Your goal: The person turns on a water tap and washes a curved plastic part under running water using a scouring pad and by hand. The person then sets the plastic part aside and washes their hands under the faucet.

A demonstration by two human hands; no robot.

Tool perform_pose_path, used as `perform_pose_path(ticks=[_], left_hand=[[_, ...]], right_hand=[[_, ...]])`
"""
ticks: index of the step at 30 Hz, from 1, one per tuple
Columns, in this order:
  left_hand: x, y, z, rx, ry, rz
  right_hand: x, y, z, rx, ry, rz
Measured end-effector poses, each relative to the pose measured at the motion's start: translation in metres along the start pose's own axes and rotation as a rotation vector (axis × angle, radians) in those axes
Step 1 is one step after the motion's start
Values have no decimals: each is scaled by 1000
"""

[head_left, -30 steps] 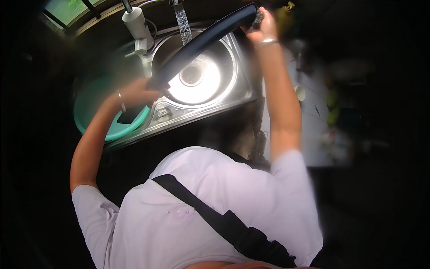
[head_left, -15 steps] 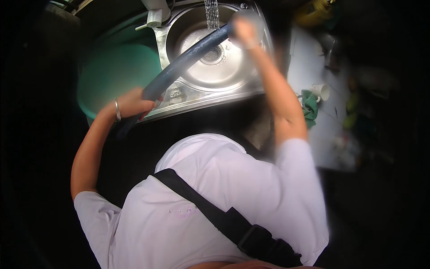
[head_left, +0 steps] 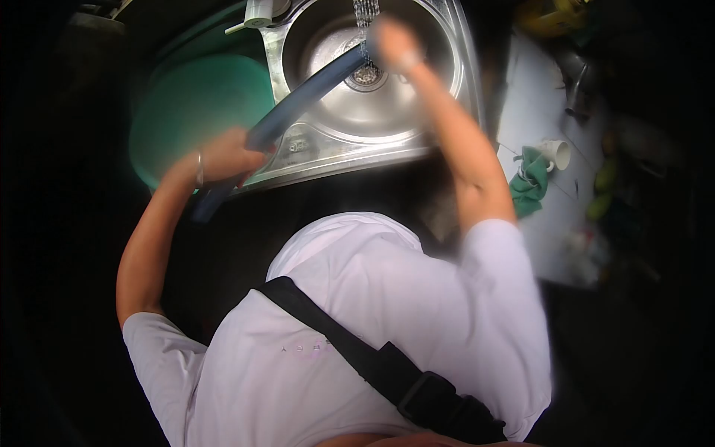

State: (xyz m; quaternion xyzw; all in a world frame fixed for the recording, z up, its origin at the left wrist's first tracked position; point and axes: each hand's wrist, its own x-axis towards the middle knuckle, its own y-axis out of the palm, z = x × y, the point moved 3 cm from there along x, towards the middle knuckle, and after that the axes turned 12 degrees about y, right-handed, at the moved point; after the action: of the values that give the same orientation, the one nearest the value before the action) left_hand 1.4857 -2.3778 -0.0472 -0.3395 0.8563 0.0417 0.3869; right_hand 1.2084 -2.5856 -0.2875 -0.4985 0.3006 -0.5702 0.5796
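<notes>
A long, dark blue-grey tube (head_left: pixel 309 98) slants across the front left of the round sink; its exact kind is unclear. My left hand (head_left: pixel 226 155), with a bracelet at the wrist, is closed around its lower part, and the lower end sticks out beneath the hand. Something small and red shows by the fingers, too blurred to name. At the upper end, over the sink bowl, my right hand (head_left: pixel 395 45) is closed on the tube, smeared by motion. Running water (head_left: pixel 366 16) falls by that end, above the sink drain (head_left: pixel 366 76).
A large green basin (head_left: pixel 201 112) stands left of the steel sink (head_left: pixel 391 140). Behind it is a white tap fitting (head_left: pixel 258 13). On the white tiled counter (head_left: pixel 532 104) at right lie a white cup (head_left: pixel 557 155) and a green cloth (head_left: pixel 529 182).
My right hand and the tube's upper end have shifted left, towards the falling water. The view has tilted slightly, so the sink and counter sit a little further right.
</notes>
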Motion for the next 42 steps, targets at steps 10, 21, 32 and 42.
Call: perform_pose_path(ticks=[10, 21, 32, 42], left_hand=[[21, 1, -1, -55, -8, -12], [40, -13, 7, -244, 33, 88], [20, -19, 55, -178, -23, -98], [17, -21, 52, -117, -14, -116]], right_hand=[[-54, -90, 126, 379, 239, 297], [-21, -22, 55, 76, 110, 534], [-38, -61, 101, 139, 224, 377], [-55, -102, 159, 228, 126, 469]])
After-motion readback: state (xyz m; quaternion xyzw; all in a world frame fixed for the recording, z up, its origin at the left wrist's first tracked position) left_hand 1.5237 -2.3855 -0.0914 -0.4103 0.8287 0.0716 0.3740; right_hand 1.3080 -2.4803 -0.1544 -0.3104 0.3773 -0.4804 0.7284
